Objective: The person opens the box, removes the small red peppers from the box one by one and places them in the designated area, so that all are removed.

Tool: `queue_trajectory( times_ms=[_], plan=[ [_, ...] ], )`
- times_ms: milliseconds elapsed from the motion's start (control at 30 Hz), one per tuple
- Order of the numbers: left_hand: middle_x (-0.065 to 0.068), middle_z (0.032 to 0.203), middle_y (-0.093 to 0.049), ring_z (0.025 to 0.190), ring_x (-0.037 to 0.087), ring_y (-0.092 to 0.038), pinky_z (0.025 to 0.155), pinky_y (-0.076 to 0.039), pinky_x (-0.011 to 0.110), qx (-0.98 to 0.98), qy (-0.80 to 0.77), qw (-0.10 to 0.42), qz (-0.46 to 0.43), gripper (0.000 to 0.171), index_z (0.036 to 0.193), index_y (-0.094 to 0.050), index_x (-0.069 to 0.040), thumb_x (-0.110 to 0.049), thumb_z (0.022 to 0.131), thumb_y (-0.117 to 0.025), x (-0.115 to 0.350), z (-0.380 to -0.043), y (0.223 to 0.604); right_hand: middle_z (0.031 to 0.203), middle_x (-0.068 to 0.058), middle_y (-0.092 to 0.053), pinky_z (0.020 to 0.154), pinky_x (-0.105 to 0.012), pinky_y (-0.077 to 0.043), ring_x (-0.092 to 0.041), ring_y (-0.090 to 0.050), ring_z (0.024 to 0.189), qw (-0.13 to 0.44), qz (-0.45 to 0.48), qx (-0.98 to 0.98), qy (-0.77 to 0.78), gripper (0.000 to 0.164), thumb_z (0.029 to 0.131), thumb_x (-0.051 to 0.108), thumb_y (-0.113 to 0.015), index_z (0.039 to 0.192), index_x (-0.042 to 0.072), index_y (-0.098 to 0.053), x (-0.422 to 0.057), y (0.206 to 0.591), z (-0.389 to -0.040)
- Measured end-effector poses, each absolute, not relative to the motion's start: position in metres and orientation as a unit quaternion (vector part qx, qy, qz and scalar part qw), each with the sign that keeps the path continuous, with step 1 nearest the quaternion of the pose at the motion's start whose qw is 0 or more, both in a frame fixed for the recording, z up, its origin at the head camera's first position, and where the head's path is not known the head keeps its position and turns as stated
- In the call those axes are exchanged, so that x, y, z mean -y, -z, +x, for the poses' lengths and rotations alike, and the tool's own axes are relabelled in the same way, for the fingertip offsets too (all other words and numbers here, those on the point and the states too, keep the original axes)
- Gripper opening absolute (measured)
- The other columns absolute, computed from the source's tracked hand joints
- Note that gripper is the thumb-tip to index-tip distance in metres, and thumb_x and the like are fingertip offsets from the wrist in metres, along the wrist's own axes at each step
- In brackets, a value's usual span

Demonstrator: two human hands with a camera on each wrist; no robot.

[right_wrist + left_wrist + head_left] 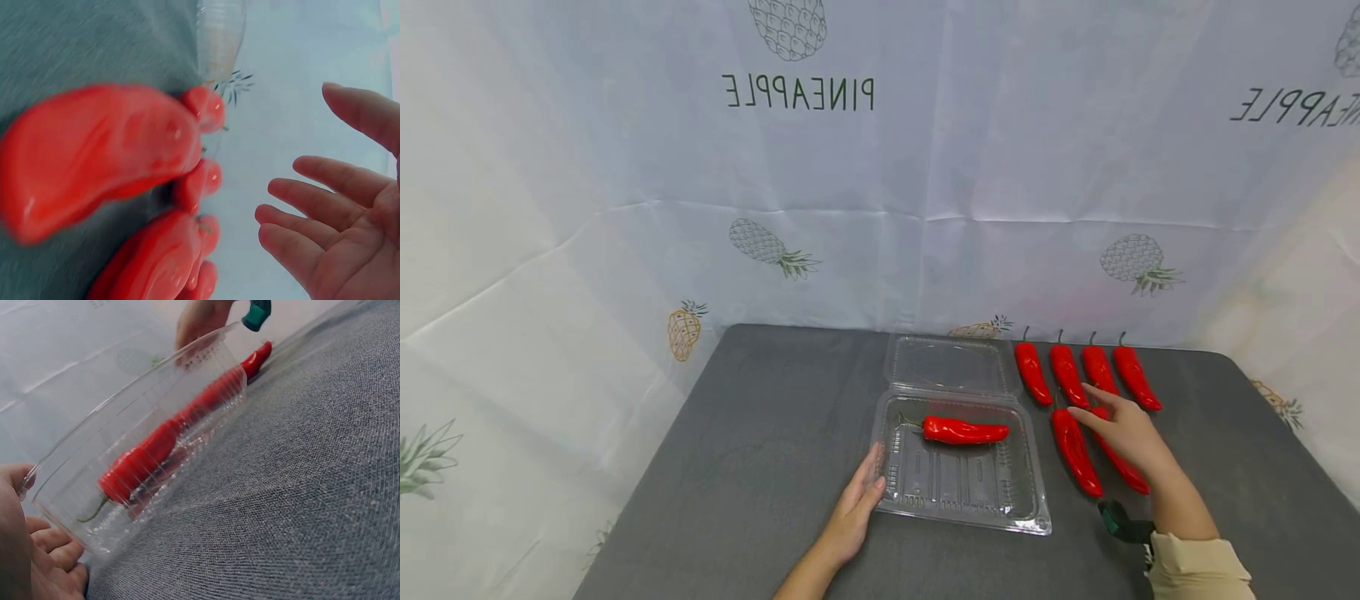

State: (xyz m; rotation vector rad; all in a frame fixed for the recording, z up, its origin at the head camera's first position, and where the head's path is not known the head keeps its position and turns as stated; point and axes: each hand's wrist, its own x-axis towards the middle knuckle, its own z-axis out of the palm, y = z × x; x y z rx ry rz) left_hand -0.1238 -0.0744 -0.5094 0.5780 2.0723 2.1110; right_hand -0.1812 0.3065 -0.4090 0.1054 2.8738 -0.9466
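A clear plastic clamshell box [917, 482] lies with its lid [951, 365] folded back. One red chili pepper [966, 431] rests across the box's far part, green stem to the left. My left hand [847, 518] holds the box's left edge; in the left wrist view the thumb is on the rim and the fingers are below it, outside the wall. Over the loose peppers to the right hovers my right hand [1126, 429], fingers spread and holding nothing. Two peppers lie nearest it, a left one [1075, 454] and a right one [1126, 468] partly hidden by the hand.
A back row of several red peppers [1032, 373] lies right of the lid, stems toward the curtain. The dark grey table [760, 433] ends at a white curtain [880, 167] with pineapple prints. A dark and green wrist strap [1120, 523] is on the right forearm.
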Motion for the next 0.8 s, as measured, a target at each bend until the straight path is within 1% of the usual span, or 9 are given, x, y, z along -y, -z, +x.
queue_trajectory(
  times_ms=[67, 167, 267, 367, 467, 633, 800],
  plan=[
    [0.03, 0.152, -0.01, 0.14, 0.042, -0.006, 0.103, -0.014, 0.002, -0.686, -0.699, 0.066, 0.19, 0.055, 0.145, -0.01, 0.01, -0.012, 0.101, -0.033, 0.075, -0.124, 0.509, 0.141, -0.035, -0.034, 0.093, -0.063, -0.039, -0.051, -0.04, 0.122, 0.059, 0.029, -0.942, 0.329, 0.079, 0.089, 0.05, -0.054, 0.144, -0.002, -0.029, -0.301, 0.406, -0.184],
    [0.027, 0.153, -0.01, 0.14, 0.037, -0.007, 0.103, -0.015, 0.002, -0.69, -0.697, 0.072, 0.181, 0.056, 0.146, -0.009, 0.009, -0.014, 0.101, -0.034, 0.075, -0.125, 0.51, 0.144, -0.032, -0.03, 0.098, -0.06, -0.038, -0.051, -0.036, 0.127, 0.062, 0.019, -0.932, 0.357, 0.08, 0.088, 0.048, -0.057, 0.145, -0.001, -0.027, -0.294, 0.403, -0.188],
    [0.027, 0.153, -0.009, 0.141, 0.037, -0.006, 0.104, -0.014, 0.002, -0.689, -0.698, 0.073, 0.183, 0.056, 0.146, -0.009, 0.009, -0.014, 0.101, -0.034, 0.075, -0.125, 0.511, 0.145, -0.031, -0.031, 0.1, -0.058, -0.038, -0.051, -0.034, 0.129, 0.059, 0.009, -0.924, 0.378, 0.079, 0.088, 0.045, -0.06, 0.144, -0.001, -0.029, -0.285, 0.401, -0.192],
    [0.029, 0.152, -0.009, 0.14, 0.04, -0.005, 0.103, -0.014, 0.001, -0.686, -0.7, 0.067, 0.189, 0.055, 0.145, -0.009, 0.01, -0.013, 0.101, -0.033, 0.075, -0.125, 0.51, 0.144, -0.029, -0.034, 0.099, -0.055, -0.039, -0.049, -0.034, 0.13, 0.054, 0.001, -0.916, 0.398, 0.078, 0.087, 0.042, -0.062, 0.143, -0.001, -0.031, -0.274, 0.398, -0.196],
    [0.03, 0.152, -0.009, 0.139, 0.042, -0.005, 0.103, -0.014, 0.001, -0.685, -0.7, 0.062, 0.192, 0.055, 0.145, -0.01, 0.01, -0.013, 0.101, -0.033, 0.074, -0.125, 0.51, 0.141, -0.028, -0.039, 0.097, -0.054, -0.042, -0.048, -0.038, 0.128, 0.05, -0.009, -0.913, 0.404, 0.073, 0.086, 0.041, -0.064, 0.139, -0.002, -0.039, -0.262, 0.397, -0.199],
    [0.029, 0.152, -0.01, 0.14, 0.042, -0.006, 0.103, -0.014, 0.001, -0.684, -0.701, 0.062, 0.191, 0.055, 0.145, -0.01, 0.01, -0.013, 0.101, -0.034, 0.074, -0.124, 0.509, 0.133, -0.028, -0.049, 0.092, -0.051, -0.048, -0.045, -0.049, 0.12, 0.058, -0.048, -0.913, 0.401, 0.061, 0.086, 0.035, -0.066, 0.13, -0.005, -0.05, -0.246, 0.399, -0.203],
    [0.03, 0.151, -0.01, 0.14, 0.043, -0.006, 0.103, -0.014, 0.001, -0.686, -0.699, 0.059, 0.194, 0.055, 0.145, -0.01, 0.011, -0.013, 0.101, -0.034, 0.074, -0.124, 0.509, 0.13, -0.027, -0.052, 0.091, -0.049, -0.049, -0.042, -0.052, 0.118, 0.075, -0.073, -0.904, 0.414, 0.06, 0.085, 0.031, -0.067, 0.13, -0.005, -0.05, -0.231, 0.401, -0.205]
  ],
)
